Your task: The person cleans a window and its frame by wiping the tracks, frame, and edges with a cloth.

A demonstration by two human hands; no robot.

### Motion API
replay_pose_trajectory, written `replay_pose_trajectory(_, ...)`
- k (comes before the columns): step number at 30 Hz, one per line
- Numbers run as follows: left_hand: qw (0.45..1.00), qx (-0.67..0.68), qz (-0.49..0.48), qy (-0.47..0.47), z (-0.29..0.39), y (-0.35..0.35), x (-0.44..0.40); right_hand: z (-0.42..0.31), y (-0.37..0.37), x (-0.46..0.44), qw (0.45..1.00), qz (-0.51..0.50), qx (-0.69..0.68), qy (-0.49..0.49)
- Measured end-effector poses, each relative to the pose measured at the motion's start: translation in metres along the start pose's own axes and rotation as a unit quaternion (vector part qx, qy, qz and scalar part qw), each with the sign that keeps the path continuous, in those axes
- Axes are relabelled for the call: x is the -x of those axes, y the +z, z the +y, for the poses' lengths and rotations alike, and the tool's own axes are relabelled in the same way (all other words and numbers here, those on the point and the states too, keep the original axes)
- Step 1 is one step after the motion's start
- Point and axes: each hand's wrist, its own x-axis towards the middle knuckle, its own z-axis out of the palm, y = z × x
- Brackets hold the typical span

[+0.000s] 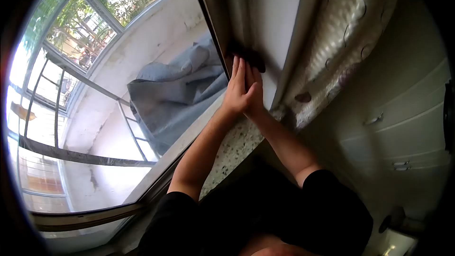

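Note:
My left hand (234, 90) and my right hand (254, 96) are side by side and touching, both reaching up to the inner side of the window frame. Their fingers are stretched out and lie against a dark cloth-like thing (256, 60), whose edges are lost in shadow. The left fingers lie flat along the frame edge. Those of the right hand are partly hidden behind the left hand. The dark thing rests against the pale side panel (279, 23) next to the window frame (213, 33). Below the hands is a speckled stone sill (237, 144).
Left, behind the glass, a grey-blue sheet (175, 90) lies on a ledge near a metal rack (90, 159). A patterned, shiny curtain (346, 33) hangs to the right. Beyond it are pale cabinet fronts (393, 132) with metal handles. A dark-framed window edge (90, 215) runs along the lower left.

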Motion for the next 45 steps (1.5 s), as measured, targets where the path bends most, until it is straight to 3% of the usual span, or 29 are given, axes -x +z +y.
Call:
replay_pose_trajectory(5,0.984,0.071,0.043,0.155,0.043,-0.044,-0.058,-0.016,-0.037,-0.075,0.946,0.02,0.276,-0.172)
replay_pose_trajectory(8,0.979,0.03,0.07,0.191,0.084,-0.076,-0.101,-0.066,-0.078,-0.146,0.955,0.136,0.058,-0.257)
replay_pose_trajectory(11,0.955,-0.013,0.127,0.266,0.124,-0.107,-0.155,-0.108,-0.113,-0.21,0.922,0.206,0.049,-0.324)
replay_pose_trajectory(12,0.952,-0.017,0.136,0.273,0.142,-0.121,-0.171,-0.124,-0.124,-0.231,0.934,0.182,0.056,-0.303)
replay_pose_trajectory(13,0.95,-0.024,0.155,0.27,0.16,-0.135,-0.187,-0.137,-0.133,-0.248,0.912,0.233,0.047,-0.334)
replay_pose_trajectory(15,0.941,-0.05,0.178,0.284,0.19,-0.162,-0.221,-0.148,-0.141,-0.302,0.861,0.288,0.178,-0.381)
replay_pose_trajectory(18,0.924,-0.105,0.189,0.316,0.235,-0.203,-0.264,-0.205,-0.181,-0.339,0.822,0.362,0.17,-0.406)
replay_pose_trajectory(21,0.936,-0.095,0.221,0.258,0.266,-0.233,-0.313,-0.221,-0.191,-0.382,0.845,0.32,0.246,-0.35)
replay_pose_trajectory(23,0.939,-0.129,0.199,0.249,0.297,-0.256,-0.32,-0.227,-0.191,-0.397,0.849,0.313,0.265,-0.333)
replay_pose_trajectory(25,0.959,-0.194,0.059,0.196,0.344,-0.279,-0.279,-0.23,-0.19,-0.405,0.85,0.313,0.275,-0.323)
replay_pose_trajectory(29,0.888,-0.293,0.274,0.223,0.287,-0.22,-0.336,-0.221,-0.184,-0.394,0.851,0.318,0.262,-0.326)
replay_pose_trajectory(30,0.945,-0.161,0.203,0.198,0.312,-0.225,-0.27,-0.218,-0.182,-0.387,0.85,0.322,0.249,-0.333)
replay_pose_trajectory(33,0.908,-0.148,0.265,0.29,0.249,-0.183,-0.283,-0.196,-0.169,-0.356,0.854,0.322,0.206,-0.352)
replay_pose_trajectory(38,0.931,-0.145,0.21,0.26,0.167,-0.122,-0.194,-0.125,-0.114,-0.266,0.888,0.248,0.129,-0.364)
replay_pose_trajectory(41,0.969,-0.115,0.142,0.163,0.117,-0.072,-0.124,-0.061,-0.069,-0.186,0.925,0.143,0.099,-0.339)
replay_pose_trajectory(45,0.987,-0.046,0.14,0.069,0.027,0.011,-0.042,0.036,-0.017,-0.051,0.966,-0.061,0.053,-0.245)
